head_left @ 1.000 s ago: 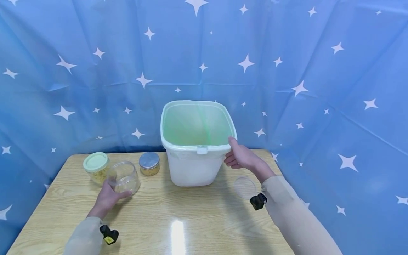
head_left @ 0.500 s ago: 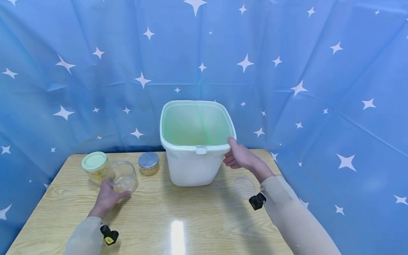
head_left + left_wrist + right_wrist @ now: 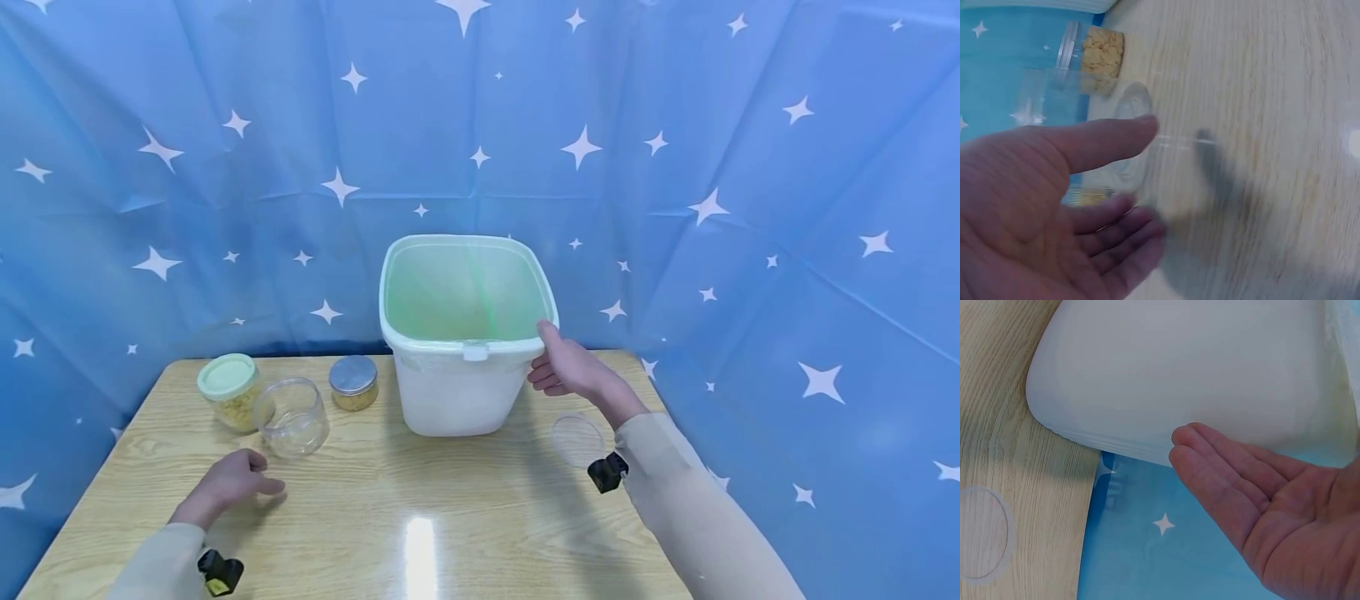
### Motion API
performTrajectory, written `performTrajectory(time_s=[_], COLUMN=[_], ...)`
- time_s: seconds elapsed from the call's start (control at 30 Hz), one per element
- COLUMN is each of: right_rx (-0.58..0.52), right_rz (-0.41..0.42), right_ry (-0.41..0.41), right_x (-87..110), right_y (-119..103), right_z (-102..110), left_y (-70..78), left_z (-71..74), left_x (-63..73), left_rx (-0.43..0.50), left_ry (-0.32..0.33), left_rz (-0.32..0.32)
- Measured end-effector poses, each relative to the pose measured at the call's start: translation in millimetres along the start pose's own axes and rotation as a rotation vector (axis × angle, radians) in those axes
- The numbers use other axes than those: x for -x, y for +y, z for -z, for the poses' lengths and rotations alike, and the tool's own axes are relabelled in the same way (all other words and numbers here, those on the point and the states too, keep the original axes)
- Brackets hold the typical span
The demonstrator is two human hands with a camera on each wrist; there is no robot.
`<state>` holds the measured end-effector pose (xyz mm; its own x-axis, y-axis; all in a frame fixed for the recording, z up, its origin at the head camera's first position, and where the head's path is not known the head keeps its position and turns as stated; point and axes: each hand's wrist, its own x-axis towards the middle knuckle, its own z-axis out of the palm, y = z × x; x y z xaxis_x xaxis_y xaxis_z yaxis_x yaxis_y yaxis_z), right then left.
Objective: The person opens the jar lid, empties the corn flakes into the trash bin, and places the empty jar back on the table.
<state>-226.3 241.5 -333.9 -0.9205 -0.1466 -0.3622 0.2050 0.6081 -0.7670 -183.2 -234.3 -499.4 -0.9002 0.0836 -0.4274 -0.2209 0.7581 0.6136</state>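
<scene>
My left hand (image 3: 228,486) is apart from the clear jar (image 3: 292,425), just in front of it, with nothing between thumb and fingers. In the left wrist view the left palm (image 3: 1016,200) shows, its fingers loosely bent. The jar stands upright without a lid on the wooden table. My right hand (image 3: 577,371) holds the white bin (image 3: 457,396) at its right front rim, thumb at the rim and fingers below. Those fingers (image 3: 1222,469) lie fairly straight along the bin's outer wall in the right wrist view; the thumb is hidden there. A greenish liner covers the bin's inside.
A jar with a pale green lid (image 3: 228,377) and yellow contents stands left of the clear jar. Right of it is a short silver-lidded jar (image 3: 353,379). A clear round lid (image 3: 577,440) lies near my right wrist. A starry blue curtain (image 3: 480,117) hangs behind the table (image 3: 360,517).
My left hand has let go of the clear jar and drawn back toward the near left. The jar stays in place. My right hand keeps its hold on the bin's rim.
</scene>
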Motion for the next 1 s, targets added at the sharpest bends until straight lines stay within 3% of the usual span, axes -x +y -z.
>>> performTrajectory(time_s=[0.23,0.33,0.43,0.53,0.67,0.87,1.0], right_rx=[-0.006,-0.002,-0.001,-0.001,-0.008,-0.015,-0.018], right_rz=[-0.006,0.002,0.002,-0.001,-0.007,-0.008,-0.013], right_ry=[0.001,-0.001,0.005,0.004,0.003,0.016,0.026], right_x=[-0.2,-0.6,-0.2,0.1,-0.1,-1.1,-1.7], right_y=[0.8,0.9,0.4,0.5,1.8,2.3,1.6], right_z=[1.3,1.0,0.3,-0.1,0.2,0.0,-0.7], left_y=[13.0,22.8,36.2,52.0,70.5,83.4,89.7], left_z=[-17.1,-29.6,-41.5,-52.1,-63.1,-71.4,-72.3], left_x=[-2.2,-4.7,-7.6,-13.3,-30.8,-61.1,-75.8], left_rx=[0.06,0.076,0.078,0.106,0.157,0.151,0.197], left_ry=[-0.065,-0.059,-0.032,-0.021,-0.016,0.03,0.086], left_rz=[-0.131,-0.186,-0.201,-0.176,-0.13,-0.103,-0.072])
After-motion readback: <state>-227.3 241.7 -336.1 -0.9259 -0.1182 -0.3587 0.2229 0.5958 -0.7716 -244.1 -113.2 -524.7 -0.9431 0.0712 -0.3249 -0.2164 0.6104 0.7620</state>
